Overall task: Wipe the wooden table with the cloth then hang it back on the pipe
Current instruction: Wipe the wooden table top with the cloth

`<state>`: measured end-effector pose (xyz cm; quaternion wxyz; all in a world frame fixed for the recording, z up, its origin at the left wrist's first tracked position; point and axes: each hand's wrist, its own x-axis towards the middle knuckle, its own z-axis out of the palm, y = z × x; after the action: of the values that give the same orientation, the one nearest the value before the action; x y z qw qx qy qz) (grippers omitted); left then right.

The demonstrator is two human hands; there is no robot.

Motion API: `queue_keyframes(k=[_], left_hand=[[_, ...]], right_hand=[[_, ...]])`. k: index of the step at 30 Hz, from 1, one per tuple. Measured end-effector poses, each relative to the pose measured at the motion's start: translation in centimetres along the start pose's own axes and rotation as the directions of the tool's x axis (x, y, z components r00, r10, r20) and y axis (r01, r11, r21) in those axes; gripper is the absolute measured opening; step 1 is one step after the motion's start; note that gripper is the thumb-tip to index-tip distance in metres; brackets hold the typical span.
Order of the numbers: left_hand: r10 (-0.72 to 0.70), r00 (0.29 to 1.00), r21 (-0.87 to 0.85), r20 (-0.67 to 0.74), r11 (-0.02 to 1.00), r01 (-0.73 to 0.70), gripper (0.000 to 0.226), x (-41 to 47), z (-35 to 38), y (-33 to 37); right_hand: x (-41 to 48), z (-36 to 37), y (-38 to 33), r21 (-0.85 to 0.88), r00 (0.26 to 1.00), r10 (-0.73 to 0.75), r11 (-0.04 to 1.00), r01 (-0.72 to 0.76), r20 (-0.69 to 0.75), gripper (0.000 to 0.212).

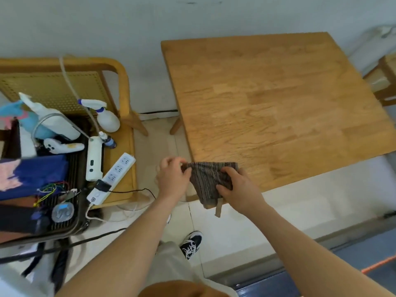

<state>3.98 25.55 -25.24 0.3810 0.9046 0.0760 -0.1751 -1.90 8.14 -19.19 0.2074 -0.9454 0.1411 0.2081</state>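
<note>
A brown striped cloth [205, 181] is held in the air at the near left corner of the wooden table [278, 99]. My left hand [173, 179] pinches its upper left corner. My right hand [237, 189] grips its right side, fingers curled over the fabric. The cloth is folded into a rough triangle, and a small loop tag hangs from its lower tip. The tabletop is bare light wood. No pipe is in view.
A wooden chair [120, 86] at the left carries spray bottles [107, 116], a white power strip [111, 179] and a cluttered dark case [64, 189]. Cables trail on the tiled floor. Another chair [385, 82] stands at the right edge. My shoe [191, 245] is below.
</note>
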Motion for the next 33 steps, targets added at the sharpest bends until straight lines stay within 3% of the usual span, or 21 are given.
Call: queue_keyframes(k=[2,3,6,8,10,12,18,26,33], left_hand=[[-0.124,0.982,-0.206,-0.142,0.974,0.093,0.041,-1.2,0.5,0.3],[-0.209,0.973,-0.329,-0.102,0.93,0.165,0.052,-2.0,0.9,0.7],[-0.339,0.912,-0.596,0.229,0.693,0.407,0.079,-3.8,3.5,2.6],[-0.326,0.912,-0.63,0.25,0.66,0.409,0.076,-4.2,5.6,3.5],[-0.318,0.935,-0.623,0.158,0.703,0.344,0.07,-4.1,6.9,3.8],[-0.293,0.954,-0.6,0.068,0.752,0.273,0.062,-4.2,7.5,3.7],[-0.236,0.972,-0.49,-0.006,0.848,0.203,0.057,-3.3,7.7,3.4],[-0.264,0.958,-0.397,-0.109,0.895,0.201,0.04,-0.2,6.5,5.2],[-0.304,0.922,-0.222,-0.24,0.942,0.253,0.057,7.7,5.2,6.6]], right_hand=[[0.4,0.2,-0.1,-0.007,1.0,-0.004,1.0,0.004,-0.006,0.053],[0.5,0.3,-0.1,0.014,1.0,-0.012,1.0,0.012,-0.003,0.053],[1.2,-0.4,0.5,0.19,0.996,-0.003,0.982,-0.014,0.087,0.051],[2.3,-1.8,1.1,0.349,0.993,0.024,0.935,-0.065,0.119,0.04],[4.5,-3.3,1.9,0.382,0.994,0.108,0.92,-0.087,-0.033,0.03],[7.5,-4.3,2.8,0.236,0.963,0.127,0.969,-0.07,-0.236,0.033],[12.1,-0.9,4.3,0.0,0.881,-0.064,0.997,0.073,-0.469,0.046],[12.2,-0.2,4.5,-0.02,0.857,-0.083,0.996,0.084,-0.509,0.054],[12.5,-0.2,4.2,-0.055,0.889,-0.051,0.998,0.029,-0.456,0.054]])
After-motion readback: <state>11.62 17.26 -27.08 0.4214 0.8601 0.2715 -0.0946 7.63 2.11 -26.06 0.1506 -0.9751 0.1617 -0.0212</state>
